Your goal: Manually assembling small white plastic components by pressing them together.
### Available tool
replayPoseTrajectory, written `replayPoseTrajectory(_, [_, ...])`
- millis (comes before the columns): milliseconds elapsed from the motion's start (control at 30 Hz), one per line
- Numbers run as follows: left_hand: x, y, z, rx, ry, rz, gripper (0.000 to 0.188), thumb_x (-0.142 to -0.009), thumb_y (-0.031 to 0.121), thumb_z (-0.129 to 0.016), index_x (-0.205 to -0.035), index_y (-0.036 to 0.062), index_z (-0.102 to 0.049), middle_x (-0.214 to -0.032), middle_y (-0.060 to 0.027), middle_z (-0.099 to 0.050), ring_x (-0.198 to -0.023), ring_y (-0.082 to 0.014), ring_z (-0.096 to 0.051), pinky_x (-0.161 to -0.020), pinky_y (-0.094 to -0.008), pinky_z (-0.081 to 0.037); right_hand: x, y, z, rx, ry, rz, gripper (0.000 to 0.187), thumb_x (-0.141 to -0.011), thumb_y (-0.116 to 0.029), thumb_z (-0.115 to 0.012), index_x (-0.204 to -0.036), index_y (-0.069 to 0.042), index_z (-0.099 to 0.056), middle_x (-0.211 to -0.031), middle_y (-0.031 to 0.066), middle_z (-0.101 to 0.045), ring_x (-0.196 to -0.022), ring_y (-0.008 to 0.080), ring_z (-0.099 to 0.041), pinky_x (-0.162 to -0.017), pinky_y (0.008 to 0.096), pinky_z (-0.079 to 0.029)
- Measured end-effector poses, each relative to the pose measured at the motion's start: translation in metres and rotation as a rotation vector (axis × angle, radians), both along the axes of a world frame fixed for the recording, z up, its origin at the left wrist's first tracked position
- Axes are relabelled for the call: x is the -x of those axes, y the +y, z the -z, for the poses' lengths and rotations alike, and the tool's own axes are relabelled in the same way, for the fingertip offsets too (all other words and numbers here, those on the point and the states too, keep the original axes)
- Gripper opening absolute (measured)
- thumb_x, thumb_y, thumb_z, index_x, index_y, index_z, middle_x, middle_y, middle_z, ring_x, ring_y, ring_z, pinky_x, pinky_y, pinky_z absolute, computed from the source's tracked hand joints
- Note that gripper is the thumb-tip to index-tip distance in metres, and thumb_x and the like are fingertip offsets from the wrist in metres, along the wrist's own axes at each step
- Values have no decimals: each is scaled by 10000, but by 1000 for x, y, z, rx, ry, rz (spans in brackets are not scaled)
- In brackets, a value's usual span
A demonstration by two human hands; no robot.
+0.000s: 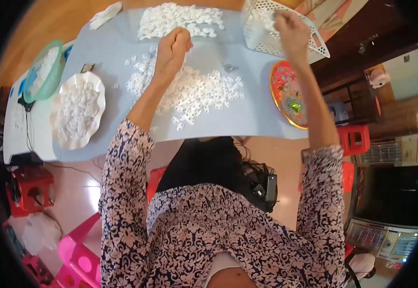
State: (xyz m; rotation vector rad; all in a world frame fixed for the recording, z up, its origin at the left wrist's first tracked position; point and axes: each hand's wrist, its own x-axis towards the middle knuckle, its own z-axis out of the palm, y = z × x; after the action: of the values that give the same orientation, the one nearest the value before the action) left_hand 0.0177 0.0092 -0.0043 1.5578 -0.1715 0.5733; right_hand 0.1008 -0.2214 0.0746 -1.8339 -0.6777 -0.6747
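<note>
My left hand [172, 52] is closed, its fingers curled together, above the table between two groups of small white pieces. What it holds, if anything, is hidden. The nearer group is a loose spread of small white pieces with dark centres [209, 91]; behind it lies a denser heap of white pieces [170, 21]. My right hand [293, 33] is over the near side of a white perforated plastic basket [262, 41] at the far right. Its fingers look curled and somewhat blurred, and their contents cannot be made out. White material shows inside the basket.
A scalloped white dish [101, 103] full of white pieces stands at the left, beside a green basin [58, 72]. A red and gold oval tray [272, 81] sits under my right forearm. A white cloth-like item [106, 16] lies far left. Red stools [355, 139] stand around the table.
</note>
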Motion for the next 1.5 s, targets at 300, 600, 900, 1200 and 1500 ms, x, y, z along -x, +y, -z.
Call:
replayPoseTrajectory(300, [-14, 22, 8, 140, -15, -105, 282, -882, 195, -433, -676, 8, -479, -595, -15, -454, -598, -95, -443, -568, -246, -377, 32, 31, 47, 412, 122, -149, 122, -828, -117, -625, -877, -13, -666, -659, 62, -619, -561, 81, -517, -536, 261, -437])
replayPoseTrajectory(600, [-16, 19, 8, 139, 9, -135, 304, -878, 236, -446, -681, 6, -479, -585, -15, -452, -590, -100, -470, -559, -257, -404, 47, 87, 61, 716, 132, -416, 178, -786, -111, -654, -916, 11, -661, -758, 133, -649, -653, 218, -609, -629, 310, -486])
replayPoseTrajectory(900, [-10, 12, 6, 107, 40, -92, 286, -871, 244, -461, -710, 11, -500, -586, -13, -455, -593, -91, -463, -546, -250, -385, 41, 72, 55, 789, 275, -372, 134, -780, -76, -652, -868, 24, -645, -710, 111, -643, -622, 173, -592, -608, 300, -478])
replayPoseTrajectory(1200, [-3, -1, 7, -77, 108, -29, 262, -891, 202, -481, -738, -10, -490, -584, -2, -432, -569, -83, -405, -517, -265, -361, 26, 57, 60, 552, 418, -414, 107, -788, -80, -652, -836, 15, -642, -675, 67, -628, -611, 109, -562, -585, 259, -457])
replayPoseTrajectory(1500, [-6, -1, 11, -69, 141, -38, 238, -902, 175, -488, -746, -5, -487, -585, 1, -419, -566, -70, -380, -507, -252, -352, 26, 52, 58, 705, 317, -574, 139, -770, -77, -653, -885, 2, -655, -777, 100, -652, -663, 181, -604, -625, 308, -474])
